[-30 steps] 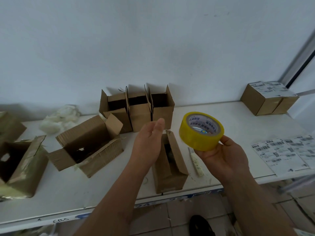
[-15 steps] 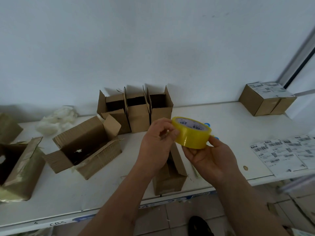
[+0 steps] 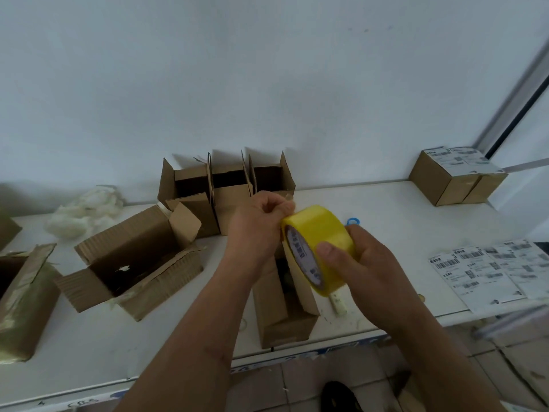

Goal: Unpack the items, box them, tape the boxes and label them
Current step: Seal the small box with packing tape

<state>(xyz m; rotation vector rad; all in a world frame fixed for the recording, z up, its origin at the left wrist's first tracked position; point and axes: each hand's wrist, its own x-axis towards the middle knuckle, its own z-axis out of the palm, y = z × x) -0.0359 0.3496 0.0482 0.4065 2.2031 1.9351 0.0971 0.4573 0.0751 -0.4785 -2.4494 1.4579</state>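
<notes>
Yellow packing tape roll [image 3: 322,233] is held in the air over the near-centre of the white table [image 3: 371,209], directly above a small open carton [image 3: 285,307] at the near edge. The right hand [image 3: 365,269] grips the roll, thumb across its outer band, fingers behind. The left hand [image 3: 261,224] has its fingers curled, pinching at the roll's upper left edge. The core's printed paper ring shows blue characters, too blurred to read.

Three open cartons [image 3: 228,188] stand in a row against the far wall. A larger open carton [image 3: 133,263] lies on its side at left. Two sealed, labelled boxes [image 3: 457,176] sit far right; their label print is illegible. Barcode label sheets [image 3: 493,269] lie near right. White packing material [image 3: 80,212] sits far left. The wall is plain pale; the floor is tiled.
</notes>
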